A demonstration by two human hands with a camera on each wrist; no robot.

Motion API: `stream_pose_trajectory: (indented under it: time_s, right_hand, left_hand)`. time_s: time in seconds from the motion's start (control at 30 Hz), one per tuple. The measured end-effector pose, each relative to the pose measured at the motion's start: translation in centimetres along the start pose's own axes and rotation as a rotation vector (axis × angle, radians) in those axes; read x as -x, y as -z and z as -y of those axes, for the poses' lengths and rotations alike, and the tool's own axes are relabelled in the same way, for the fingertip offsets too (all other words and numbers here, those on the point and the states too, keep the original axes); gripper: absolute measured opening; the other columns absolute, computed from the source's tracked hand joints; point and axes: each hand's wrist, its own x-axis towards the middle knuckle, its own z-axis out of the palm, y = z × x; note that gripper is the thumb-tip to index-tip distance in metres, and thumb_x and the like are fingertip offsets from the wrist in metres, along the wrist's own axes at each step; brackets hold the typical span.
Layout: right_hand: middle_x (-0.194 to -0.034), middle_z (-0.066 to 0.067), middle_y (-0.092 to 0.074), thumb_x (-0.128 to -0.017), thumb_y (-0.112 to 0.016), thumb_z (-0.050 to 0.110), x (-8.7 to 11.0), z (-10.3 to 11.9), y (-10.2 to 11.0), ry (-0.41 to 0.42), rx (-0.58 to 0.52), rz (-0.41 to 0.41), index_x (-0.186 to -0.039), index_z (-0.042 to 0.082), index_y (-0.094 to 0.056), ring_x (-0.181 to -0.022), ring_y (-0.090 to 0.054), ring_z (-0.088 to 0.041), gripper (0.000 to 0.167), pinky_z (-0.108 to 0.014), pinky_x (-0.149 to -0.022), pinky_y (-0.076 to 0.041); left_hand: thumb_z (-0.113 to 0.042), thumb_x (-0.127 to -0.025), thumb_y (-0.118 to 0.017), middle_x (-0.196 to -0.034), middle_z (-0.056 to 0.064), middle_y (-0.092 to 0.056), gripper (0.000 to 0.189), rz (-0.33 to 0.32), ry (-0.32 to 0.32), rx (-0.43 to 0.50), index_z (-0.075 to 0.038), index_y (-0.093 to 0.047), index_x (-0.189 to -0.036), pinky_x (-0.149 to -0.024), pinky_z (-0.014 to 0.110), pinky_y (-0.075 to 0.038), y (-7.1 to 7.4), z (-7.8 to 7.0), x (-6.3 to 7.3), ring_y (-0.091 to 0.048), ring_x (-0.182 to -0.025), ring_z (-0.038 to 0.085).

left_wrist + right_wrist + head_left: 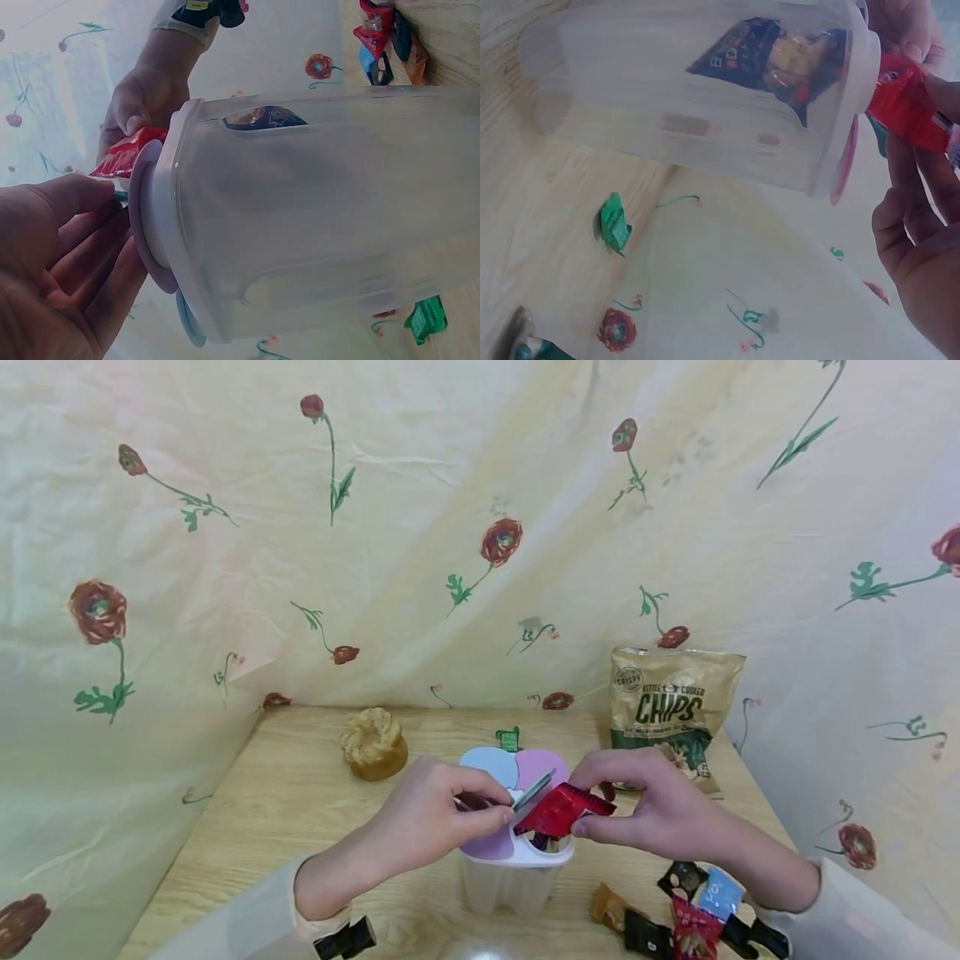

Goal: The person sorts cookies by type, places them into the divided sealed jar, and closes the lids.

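Noted nearest the camera, at the bottom edges of the head view: pale sleeves point(247, 914) with black straps point(345, 939). Recorded also at lower right: loose wrapped snacks point(696, 931) in red, black, blue and brown, grouped on the desk point(405, 893).

Found at centre: a translucent container point(510, 887), upright, with a blue flap point(489, 765), a pink flap point(540, 764) and a purple flap point(487, 845) lying flat on top. Found a green flap point(534, 789) tilted up, apparently pinched between thumb and fingers of the left hand point(435, 810). Found a red packet point(562, 810) held by the right hand point(652, 806), thumb against fingers, lower end at the uncovered opening; cannot tell the depth of entry, if any. Observed through the container wall: a dark packet point(739, 60).

Judged the red packet light, with a soft, crinkly, rather slippery film and perhaps brittle contents. Advise taking hold at the crimped upper end, with a gentle pinch and no squeeze on the middle. Judged the green flap thin and stiff; advise holding by the free edge.

Logged at upper right of the desk: a chips bag point(667, 710), standing. Logged at upper left: a ring-shaped cake point(373, 743). Logged behind the container: a green packet point(507, 740).
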Motion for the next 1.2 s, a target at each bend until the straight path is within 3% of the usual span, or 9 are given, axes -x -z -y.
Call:
stream_pose_trajectory:
  time_s: [0.27, 0.53, 0.63, 0.83, 1.03, 1.2]
  right_hand:
    - [-0.101, 0.014, -0.074, -0.085, -0.085, 0.01, -0.4, 0.2, -0.1, -0.052, 0.024, 0.057, -0.099, 0.031, -0.077, -0.087, -0.067, -0.008, 0.027, -0.027, -0.076, -0.057]
    - [-0.095, 0.016, -0.071, -0.084, -0.082, 0.005, -1.8, 0.7, -0.6, 0.013, 0.071, 0.124, -0.096, 0.031, -0.077, -0.079, -0.062, -0.006, 0.03, -0.025, -0.069, -0.055]
    - [-0.097, 0.015, -0.072, -0.085, -0.082, 0.007, -1.9, 0.7, -0.9, 0.042, 0.099, 0.129, -0.099, 0.028, -0.078, -0.081, -0.063, -0.004, 0.026, -0.025, -0.069, -0.056]
    - [-0.094, 0.021, -0.072, -0.088, -0.083, 0.021, -1.6, 0.8, -1.4, -0.025, 0.186, 0.127, -0.101, 0.032, -0.079, -0.079, -0.059, 0.001, 0.018, -0.021, -0.065, -0.054]
    - [-0.103, 0.021, -0.072, -0.098, -0.072, 0.024, -1.3, 1.0, -1.6, -0.044, 0.188, 0.178, -0.113, 0.033, -0.074, -0.089, -0.063, 0.002, 0.018, -0.021, -0.071, -0.056]
    - [-0.1, 0.021, -0.065, -0.095, -0.076, 0.019, -1.4, 1.4, -1.5, 0.018, 0.226, 0.118, -0.103, 0.034, -0.071, -0.086, -0.062, 0.002, 0.017, -0.019, -0.07, -0.054]
  left_hand:
    - [-0.014, -0.087, -0.081, -0.081, -0.012, -0.076, 0.007, 0.007, -0.007, -0.017, -0.019, -0.083, -0.091, -0.068, 0.018, -0.058, 0.0, 0.0, 0.0, -0.065, -0.073, -0.005]
    - [-0.015, -0.087, -0.081, -0.082, -0.011, -0.077, 0.005, 0.011, -0.015, -0.016, -0.017, -0.082, -0.092, -0.069, 0.018, -0.058, 0.1, -0.2, 0.0, -0.066, -0.073, -0.005]
    - [-0.014, -0.087, -0.08, -0.082, -0.01, -0.077, 0.005, 0.012, -0.012, -0.003, -0.016, -0.082, -0.092, -0.069, 0.018, -0.059, 0.0, -0.3, 0.1, -0.066, -0.074, -0.005]
    - [-0.013, -0.087, -0.08, -0.084, -0.01, -0.077, 0.006, 0.02, 0.019, 0.001, -0.017, -0.082, -0.091, -0.067, 0.019, -0.058, 0.2, -0.2, 0.2, -0.068, -0.074, -0.004]
    - [-0.013, -0.087, -0.08, -0.085, -0.01, -0.077, 0.007, 0.026, 0.027, 0.03, -0.017, -0.082, -0.092, -0.068, 0.02, -0.059, 0.2, 0.0, 0.3, -0.069, -0.075, -0.004]
    - [-0.011, -0.088, -0.078, -0.086, -0.009, -0.078, 0.008, 0.022, 0.024, 0.057, -0.017, -0.081, -0.091, -0.07, 0.022, -0.06, 0.2, 0.0, 0.1, -0.07, -0.076, -0.002]
